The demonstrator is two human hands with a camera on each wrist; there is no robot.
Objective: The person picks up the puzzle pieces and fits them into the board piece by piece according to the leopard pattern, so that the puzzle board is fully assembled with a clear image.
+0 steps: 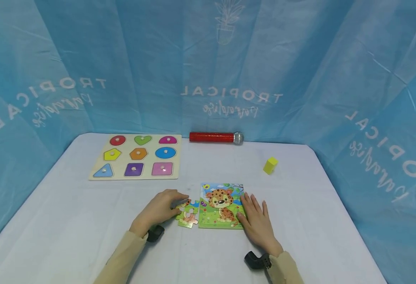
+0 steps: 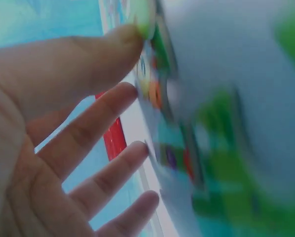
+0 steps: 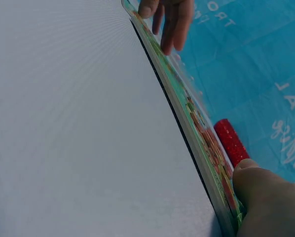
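Note:
A square picture puzzle [image 1: 221, 209] with a spotted cub lies flat on the table. Just left of it is a cluster of joined puzzle pieces [image 1: 188, 219], partly covered by my left hand [image 1: 162, 207]. The left thumb [image 2: 113, 49] touches a piece edge, while the other fingers extend apart from it in the left wrist view; motion blurs the pieces there. My right hand [image 1: 257, 225] rests at the puzzle's right side, its fingers straight. In the right wrist view the right thumb [image 3: 266, 190] lies on the puzzle's edge.
A board of knobbed shapes [image 1: 147, 157] lies at the back left. A red microphone [image 1: 215, 137] sits along the table's back edge, and a yellow block [image 1: 270, 165] stands at the back right. Blue printed curtain [image 1: 151, 59] hangs behind the white table [image 1: 336, 236].

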